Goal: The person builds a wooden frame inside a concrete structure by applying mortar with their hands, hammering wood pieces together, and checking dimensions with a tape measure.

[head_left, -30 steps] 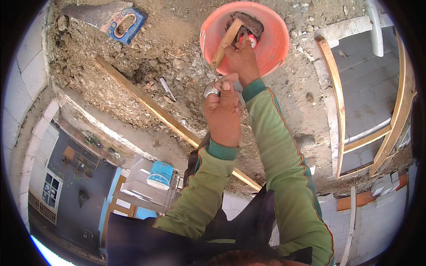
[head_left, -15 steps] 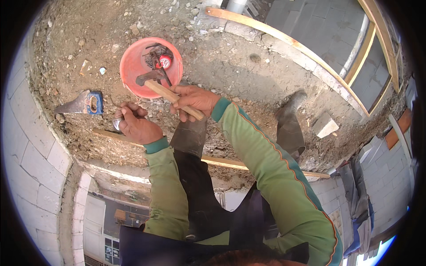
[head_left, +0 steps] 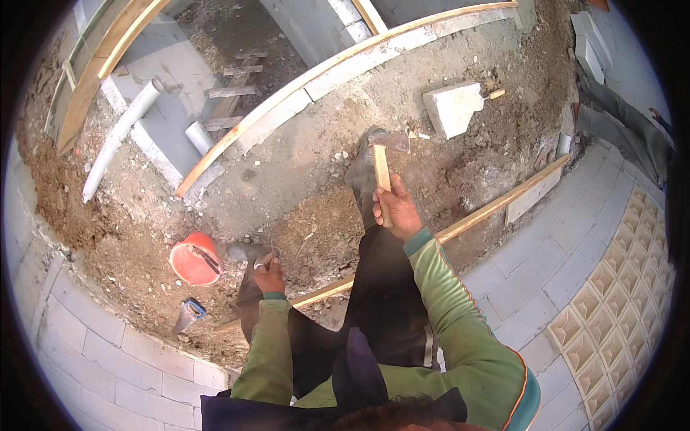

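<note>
My right hand [head_left: 399, 210] is wrapped round the wooden handle of a small hatchet [head_left: 382, 169]. The hatchet's rusty metal head is uppermost, in front of my right boot [head_left: 361, 172]. My left hand [head_left: 269, 277] is closed in a pinch near my left boot [head_left: 248, 251]. A thin nail [head_left: 272, 243] sticks up from its fingertips, and something small and whitish shows beside them. Left of that hand, a red bucket [head_left: 181, 260] stands on the soil with dark metal pieces inside. Closer to me lies a handsaw [head_left: 191, 312] with a blue handle.
A long wooden batten [head_left: 471, 218] runs along the near block wall, behind my legs. Another batten [head_left: 345, 59] tops the far low wall, beyond which the ground drops. A broken pale block [head_left: 454, 109] lies at the right. White pipes [head_left: 122, 140] stand at far left.
My view has swung to the right. The hatchet has moved from over the bucket to in front of my right boot, its head now raised. My left hand keeps its pinch.
</note>
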### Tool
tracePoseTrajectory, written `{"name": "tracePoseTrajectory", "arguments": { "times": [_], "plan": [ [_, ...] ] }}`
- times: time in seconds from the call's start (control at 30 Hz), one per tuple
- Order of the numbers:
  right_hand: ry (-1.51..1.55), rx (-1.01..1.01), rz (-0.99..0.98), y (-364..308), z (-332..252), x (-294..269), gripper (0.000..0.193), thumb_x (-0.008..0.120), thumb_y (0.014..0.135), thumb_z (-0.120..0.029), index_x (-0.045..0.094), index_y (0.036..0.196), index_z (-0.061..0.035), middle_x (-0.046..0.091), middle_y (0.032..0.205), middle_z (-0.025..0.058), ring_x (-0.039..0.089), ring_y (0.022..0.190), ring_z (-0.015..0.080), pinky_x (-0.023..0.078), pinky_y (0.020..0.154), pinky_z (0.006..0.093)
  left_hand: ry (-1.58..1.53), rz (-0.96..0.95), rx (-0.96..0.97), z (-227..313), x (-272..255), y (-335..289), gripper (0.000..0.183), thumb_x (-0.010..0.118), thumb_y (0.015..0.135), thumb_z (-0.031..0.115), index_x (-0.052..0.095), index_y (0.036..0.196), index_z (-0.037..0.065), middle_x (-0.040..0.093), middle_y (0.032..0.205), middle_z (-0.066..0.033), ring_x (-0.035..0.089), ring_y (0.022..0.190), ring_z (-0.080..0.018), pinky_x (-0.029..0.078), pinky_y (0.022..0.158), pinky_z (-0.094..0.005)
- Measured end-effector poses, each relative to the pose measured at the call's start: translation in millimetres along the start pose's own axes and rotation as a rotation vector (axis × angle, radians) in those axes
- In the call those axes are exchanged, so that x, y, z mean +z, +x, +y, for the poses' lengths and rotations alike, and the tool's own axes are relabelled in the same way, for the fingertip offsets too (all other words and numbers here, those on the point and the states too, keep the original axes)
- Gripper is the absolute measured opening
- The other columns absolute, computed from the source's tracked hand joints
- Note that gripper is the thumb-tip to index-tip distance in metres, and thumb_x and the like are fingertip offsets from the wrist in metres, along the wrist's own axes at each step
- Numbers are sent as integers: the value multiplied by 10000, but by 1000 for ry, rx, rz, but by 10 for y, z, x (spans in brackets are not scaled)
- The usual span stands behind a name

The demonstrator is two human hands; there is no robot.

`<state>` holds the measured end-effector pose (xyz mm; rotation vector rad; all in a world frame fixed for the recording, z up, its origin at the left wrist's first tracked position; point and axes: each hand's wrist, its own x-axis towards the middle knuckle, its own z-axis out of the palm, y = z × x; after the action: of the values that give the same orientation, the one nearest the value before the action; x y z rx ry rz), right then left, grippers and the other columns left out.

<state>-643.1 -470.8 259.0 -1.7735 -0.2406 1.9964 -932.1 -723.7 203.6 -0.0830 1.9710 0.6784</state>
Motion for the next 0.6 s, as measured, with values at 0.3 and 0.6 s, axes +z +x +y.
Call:
{"name": "tracePoseTrajectory", "arguments": {
  "times": [0.3, 0.6],
  "plan": [
    [-384, -99, 634, 1248, -531, -2515, 474, 536, 880, -159, 487, 1334, -31, 643, 842, 210, 646, 723, 326, 486, 666, 439, 263, -416, 79, 1360, 2503, -140, 120, 625, 962, 185, 607, 995, 71, 517, 691, 29, 517, 573, -77, 407, 499, -246],
    [-429, -199, 809, 2036, 18, -3120, 610, 501, 935, -89, 324, 1516, -145, 646, 1035, 189, 633, 819, 273, 515, 768, 405, 886, -676, 917, 1780, 5479, 695, 236, 622, 943, 203, 666, 1007, -20, 659, 771, -129, 639, 732, -237, 499, 728, -371]
  ]
}}
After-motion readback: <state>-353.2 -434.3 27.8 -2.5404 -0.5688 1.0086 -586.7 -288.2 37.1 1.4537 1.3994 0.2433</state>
